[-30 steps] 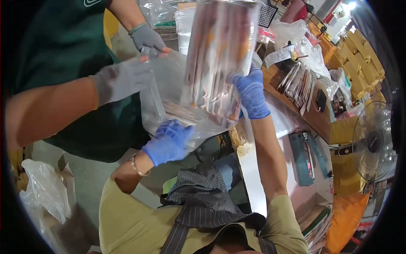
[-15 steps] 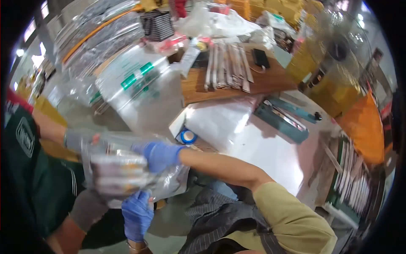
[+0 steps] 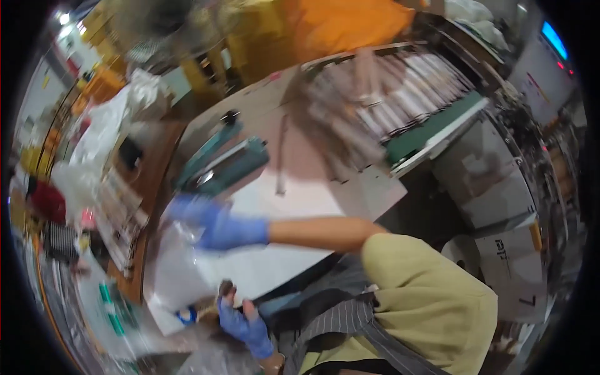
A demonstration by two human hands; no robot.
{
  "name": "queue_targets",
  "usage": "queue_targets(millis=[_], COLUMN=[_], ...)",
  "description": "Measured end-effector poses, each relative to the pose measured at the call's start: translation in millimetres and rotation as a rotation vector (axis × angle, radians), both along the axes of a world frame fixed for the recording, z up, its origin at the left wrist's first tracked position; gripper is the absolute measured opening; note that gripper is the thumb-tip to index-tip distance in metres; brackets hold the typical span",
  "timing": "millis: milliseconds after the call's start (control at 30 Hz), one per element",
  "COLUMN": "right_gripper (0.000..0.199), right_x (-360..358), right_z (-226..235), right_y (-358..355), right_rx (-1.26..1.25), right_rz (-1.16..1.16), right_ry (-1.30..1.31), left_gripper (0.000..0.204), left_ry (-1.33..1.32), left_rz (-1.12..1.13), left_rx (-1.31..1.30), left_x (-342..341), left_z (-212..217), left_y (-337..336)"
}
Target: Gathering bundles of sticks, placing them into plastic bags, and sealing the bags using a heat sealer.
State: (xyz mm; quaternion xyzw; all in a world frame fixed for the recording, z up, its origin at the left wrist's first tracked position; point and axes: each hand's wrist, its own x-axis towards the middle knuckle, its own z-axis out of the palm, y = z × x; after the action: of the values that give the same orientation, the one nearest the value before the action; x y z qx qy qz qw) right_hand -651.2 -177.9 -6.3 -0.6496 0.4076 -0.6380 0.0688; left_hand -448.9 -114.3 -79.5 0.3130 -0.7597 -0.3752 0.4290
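Note:
My right hand (image 3: 219, 224), in a blue glove, is smeared by motion above the white tabletop (image 3: 287, 231). Its fingers point toward the wooden board, and whether they hold anything cannot be made out. Lower down and closer to my body is my left hand (image 3: 247, 325), also blue-gloved, with bare fingertips. Its thumb and fingers stand apart with nothing visible between them. A blue tape roll (image 3: 186, 314) lies just left of it. Clear plastic (image 3: 219, 359) shows below that hand at the lower edge.
A teal tool case (image 3: 228, 165) lies on the tabletop beyond my right hand. Long flat packets (image 3: 419, 94) sit in rows on a green conveyor (image 3: 437, 122) at the far right. More strips (image 3: 119, 212) rest by the wooden board (image 3: 169, 147). White cartons (image 3: 506, 256) stand at right.
The view has swung to the right. Both hands have come away from the clear bag of packets, and my left hand has opened. The co-worker at the left has gone out of view.

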Motion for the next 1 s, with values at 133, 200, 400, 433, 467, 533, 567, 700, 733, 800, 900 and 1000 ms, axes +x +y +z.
queue_targets(millis=[133, 200, 400, 433, 467, 533, 567, 700, 733, 800, 900, 1000], right_gripper=[0.016, 0.021, 0.037, 0.043, 0.044, 0.046, 0.050, 0.058, 0.057, 0.042, 0.028, 0.021], right_x=[-246, -371, -549, -559, -568, -587, -597, -605, -618, -629, -648, -612], right_z=[-11, -36, -38, -34, -33, -34, -37, -42, -44, -49, -63, -71], right_y=[108, 185, 381, 389, 397, 407, 419, 422, 441, 452, 455, 417], right_rx=[0.040, 0.171, 0.819, 1.054, 1.129, 1.190, 1.233, 1.522, 1.480, 1.432, 1.246, 1.110], right_rz=[-0.963, -1.253, -2.097, -2.122, -2.206, -2.281, -2.303, -2.204, -2.159, -2.012, -1.753, -1.649], right_ry=[0.214, 0.095, 0.293, 0.117, 0.150, 0.049, 0.060, 0.016, -0.017, 0.136, 0.579, 0.711], left_gripper=[0.041, 0.042, 0.036, 0.023, 0.018, 0.014, 0.013, 0.014, 0.016, 0.018, 0.028, 0.044], left_ry=[-0.174, -0.171, -0.234, -0.116, -0.144, -0.167, -0.137, -0.122, -0.154, -0.144, -0.107, -0.137], left_rz=[-0.255, -0.289, -0.391, -0.488, -0.527, -0.553, -0.529, -0.350, -0.300, -0.305, -0.359, -0.311], left_rx=[-0.080, -0.046, 0.025, 0.180, 0.085, -0.003, 0.090, 0.166, 0.119, 0.202, 0.284, 0.161], left_x=[-123, -181, -289, -300, -307, -317, -322, -335, -338, -357, -372, -379], left_z=[-60, -88, -137, -125, -124, -130, -132, -133, -146, -128, -120, -105], left_y=[-63, -77, -88, -76, -76, -77, -78, -87, -94, -84, -73, -68])
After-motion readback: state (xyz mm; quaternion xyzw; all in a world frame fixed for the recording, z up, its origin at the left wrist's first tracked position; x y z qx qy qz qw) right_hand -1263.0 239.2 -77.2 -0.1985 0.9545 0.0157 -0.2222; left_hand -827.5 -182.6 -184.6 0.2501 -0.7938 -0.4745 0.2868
